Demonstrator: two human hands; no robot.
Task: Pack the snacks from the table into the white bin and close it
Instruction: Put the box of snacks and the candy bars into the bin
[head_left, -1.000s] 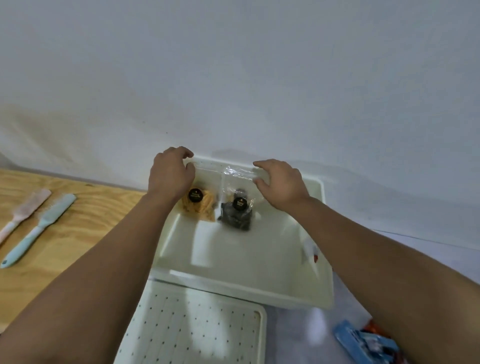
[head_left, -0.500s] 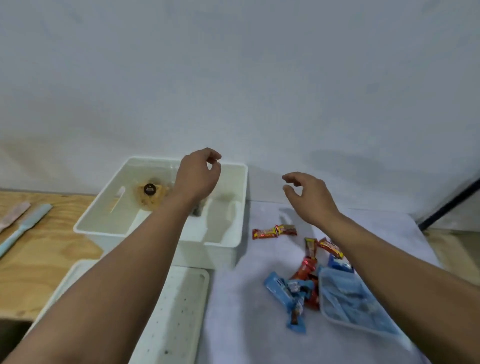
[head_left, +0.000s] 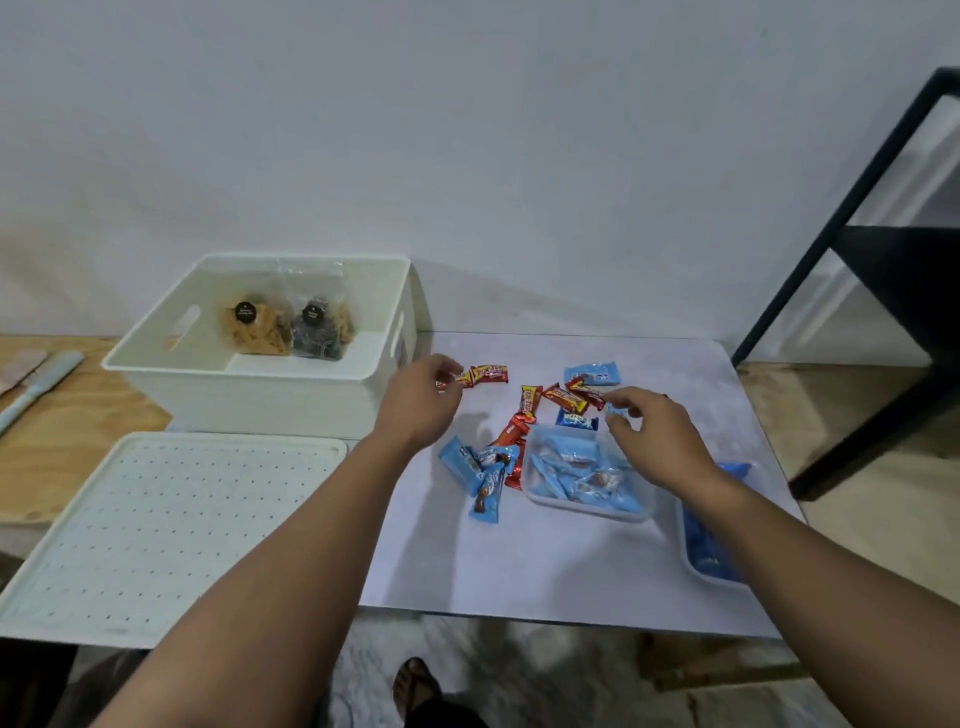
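The white bin (head_left: 249, 375) stands open at the back left of the table, with a bag of orange snacks (head_left: 258, 328) and a bag of dark snacks (head_left: 317, 331) inside. Its perforated lid (head_left: 156, 519) lies flat in front of it. Loose red candies (head_left: 563, 397) and blue packets (head_left: 478, 470) are scattered on a white mat (head_left: 519, 566). My left hand (head_left: 421, 402) curls its fingertips on a red candy (head_left: 457, 378) just right of the bin. My right hand (head_left: 660, 441) pinches a small blue candy (head_left: 617, 412) above a clear tray (head_left: 587, 512) of blue packets.
A second clear tray (head_left: 711, 566) with blue packets sits at the mat's right edge, partly under my right forearm. Two brushes (head_left: 36, 382) lie on the wooden tabletop at far left. A black frame (head_left: 857, 260) stands to the right. A wall rises close behind.
Both hands left the bin and dropped right onto the scattered candies. The view swung right, showing the mat and trays. The two bags stay in the bin.
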